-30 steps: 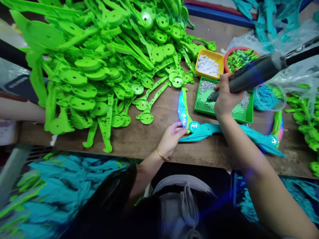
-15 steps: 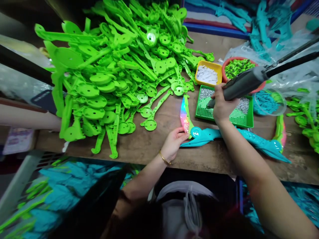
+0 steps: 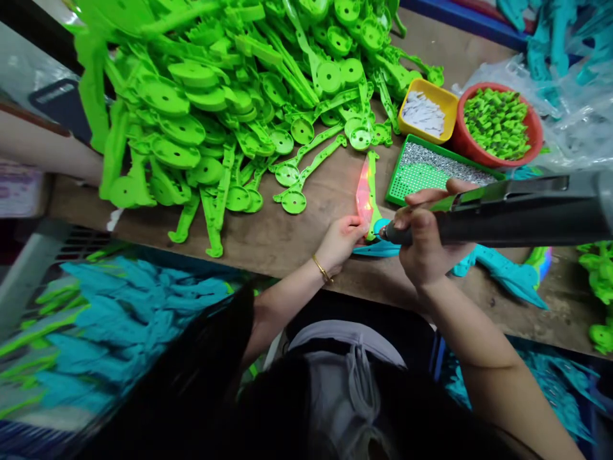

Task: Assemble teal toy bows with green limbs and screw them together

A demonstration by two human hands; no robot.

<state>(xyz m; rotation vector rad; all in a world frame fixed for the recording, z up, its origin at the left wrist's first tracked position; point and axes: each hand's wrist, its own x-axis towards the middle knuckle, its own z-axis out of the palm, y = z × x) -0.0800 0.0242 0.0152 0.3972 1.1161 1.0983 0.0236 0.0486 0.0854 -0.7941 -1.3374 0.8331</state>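
Note:
My left hand (image 3: pixel 341 241) pinches the lower end of a toy part with a green edge and a clear blade glowing red (image 3: pixel 364 195). That part joins a blue plastic piece (image 3: pixel 380 248) lying on the bench. Held nearly level in my right hand (image 3: pixel 426 246) is a dark grey power screwdriver (image 3: pixel 522 214). Its tip is at the blue round hub beside my left fingertips; whether it touches a screw I cannot make out. My right hand and the screwdriver hide much of the blue piece. Another blue part (image 3: pixel 512 275) with a glowing end lies to the right.
A large heap of green plastic parts (image 3: pixel 191 128) covers the bench's left. Behind my right hand stand a green tray of screws (image 3: pixel 397 182), a yellow box of white strips (image 3: pixel 450 118) and a red bowl of small green pieces (image 3: pixel 536 131). Blue parts (image 3: pixel 119 326) fill a crate below.
The screwdriver has moved from the screw tray down to the blue hub and tilted to near level. My left hand keeps its hold. The blade's glow has turned from multicoloured to red.

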